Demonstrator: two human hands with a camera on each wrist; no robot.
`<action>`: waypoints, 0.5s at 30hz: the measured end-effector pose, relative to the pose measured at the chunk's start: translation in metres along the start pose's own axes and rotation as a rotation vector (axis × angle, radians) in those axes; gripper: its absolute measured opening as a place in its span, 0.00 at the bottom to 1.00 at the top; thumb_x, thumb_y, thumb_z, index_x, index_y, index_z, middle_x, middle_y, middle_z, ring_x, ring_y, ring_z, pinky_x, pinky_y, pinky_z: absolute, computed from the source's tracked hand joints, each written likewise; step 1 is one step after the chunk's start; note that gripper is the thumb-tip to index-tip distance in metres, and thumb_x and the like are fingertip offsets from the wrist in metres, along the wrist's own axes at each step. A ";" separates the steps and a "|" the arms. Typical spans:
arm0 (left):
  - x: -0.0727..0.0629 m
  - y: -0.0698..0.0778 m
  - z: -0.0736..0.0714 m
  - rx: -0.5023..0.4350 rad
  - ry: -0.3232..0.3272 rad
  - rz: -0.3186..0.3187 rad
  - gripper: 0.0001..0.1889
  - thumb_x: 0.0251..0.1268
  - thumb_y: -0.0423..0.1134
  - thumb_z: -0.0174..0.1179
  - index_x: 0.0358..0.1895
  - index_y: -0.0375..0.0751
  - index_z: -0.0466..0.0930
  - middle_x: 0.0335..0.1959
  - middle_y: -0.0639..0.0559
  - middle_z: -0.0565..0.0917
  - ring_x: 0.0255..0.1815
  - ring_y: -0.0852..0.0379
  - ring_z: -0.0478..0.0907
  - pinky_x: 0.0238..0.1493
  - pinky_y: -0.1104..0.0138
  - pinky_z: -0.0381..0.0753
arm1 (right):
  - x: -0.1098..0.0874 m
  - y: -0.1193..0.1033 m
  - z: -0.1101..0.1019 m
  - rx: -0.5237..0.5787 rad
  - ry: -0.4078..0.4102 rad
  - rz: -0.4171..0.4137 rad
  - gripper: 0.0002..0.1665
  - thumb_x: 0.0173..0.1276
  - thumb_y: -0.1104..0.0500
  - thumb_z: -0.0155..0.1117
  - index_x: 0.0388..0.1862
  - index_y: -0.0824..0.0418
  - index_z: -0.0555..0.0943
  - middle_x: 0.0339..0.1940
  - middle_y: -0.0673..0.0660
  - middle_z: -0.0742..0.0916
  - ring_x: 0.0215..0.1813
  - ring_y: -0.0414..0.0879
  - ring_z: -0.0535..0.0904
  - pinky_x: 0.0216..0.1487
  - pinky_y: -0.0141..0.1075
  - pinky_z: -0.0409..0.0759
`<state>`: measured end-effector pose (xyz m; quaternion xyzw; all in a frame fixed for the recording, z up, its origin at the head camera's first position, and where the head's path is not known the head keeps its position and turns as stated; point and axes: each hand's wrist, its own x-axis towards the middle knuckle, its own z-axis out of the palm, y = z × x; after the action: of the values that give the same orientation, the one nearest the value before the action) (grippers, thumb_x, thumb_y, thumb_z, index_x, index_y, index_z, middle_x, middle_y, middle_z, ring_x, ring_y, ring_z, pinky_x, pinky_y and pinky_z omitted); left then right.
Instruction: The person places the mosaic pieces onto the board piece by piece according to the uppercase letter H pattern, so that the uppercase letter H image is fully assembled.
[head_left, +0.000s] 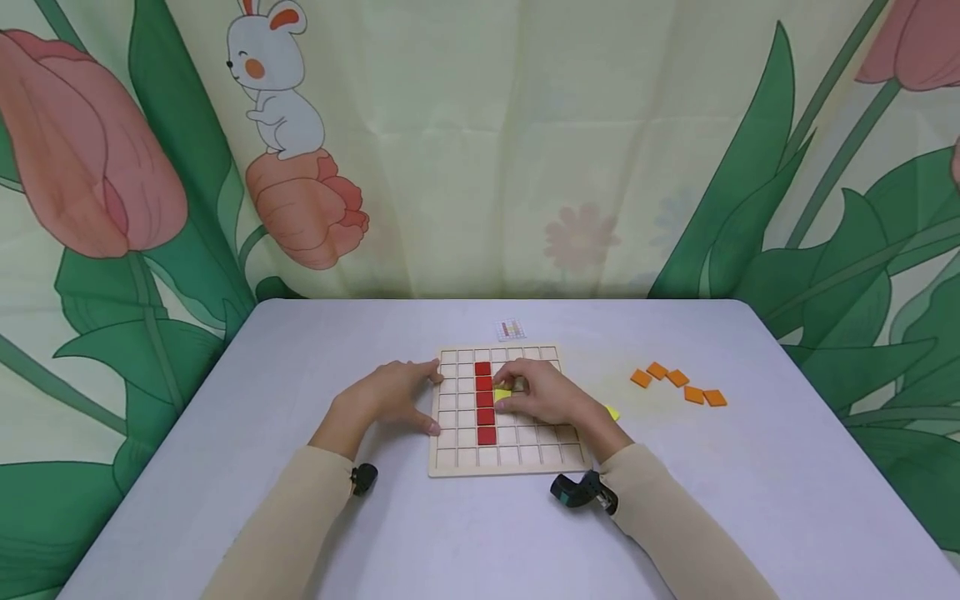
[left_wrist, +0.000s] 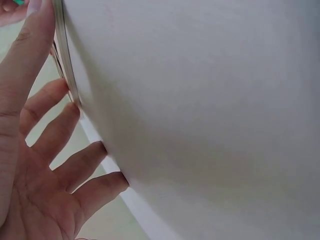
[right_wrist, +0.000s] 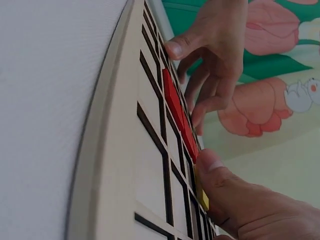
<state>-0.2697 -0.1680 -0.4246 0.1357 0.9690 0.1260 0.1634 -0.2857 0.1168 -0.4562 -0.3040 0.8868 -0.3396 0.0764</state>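
Note:
A square wooden grid board (head_left: 517,457) lies on the table, with a column of several red square tiles (head_left: 485,400) set in its cells left of the middle. My right hand (head_left: 547,392) is over the board, thumb and fingers pinching a yellow tile (head_left: 502,395) just right of the red column. The right wrist view shows the thumb against this yellow tile (right_wrist: 202,192); the other fingertips are mostly hidden there. At the board's left edge, my left hand (head_left: 384,395) touches the rim with its thumb and fingers spread apart.
Several orange tiles (head_left: 677,378) lie scattered right of the board. Another yellow tile (head_left: 612,412) shows partly beside my right forearm. Behind the board lies a small printed card (head_left: 511,329) with a grid pattern. A curtain printed with flowers and a rabbit hangs past the table's (head_left: 360,325) far edge.

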 end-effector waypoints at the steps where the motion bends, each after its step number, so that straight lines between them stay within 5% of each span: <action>1: 0.000 0.000 0.001 -0.001 0.000 -0.004 0.52 0.39 0.64 0.82 0.74 0.58 0.71 0.75 0.49 0.72 0.75 0.42 0.67 0.72 0.44 0.70 | 0.000 0.000 0.000 -0.001 -0.003 0.001 0.20 0.65 0.51 0.77 0.54 0.52 0.85 0.41 0.47 0.84 0.37 0.43 0.75 0.41 0.36 0.78; 15: 0.000 -0.002 0.002 0.007 0.009 0.004 0.52 0.39 0.64 0.81 0.74 0.57 0.71 0.75 0.49 0.72 0.75 0.42 0.68 0.73 0.45 0.70 | -0.003 0.003 -0.003 -0.001 -0.014 -0.077 0.19 0.69 0.57 0.73 0.57 0.55 0.84 0.44 0.50 0.84 0.30 0.42 0.72 0.37 0.34 0.75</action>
<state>-0.2697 -0.1698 -0.4274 0.1375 0.9700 0.1234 0.1582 -0.2864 0.1222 -0.4561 -0.3403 0.8741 -0.3395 0.0692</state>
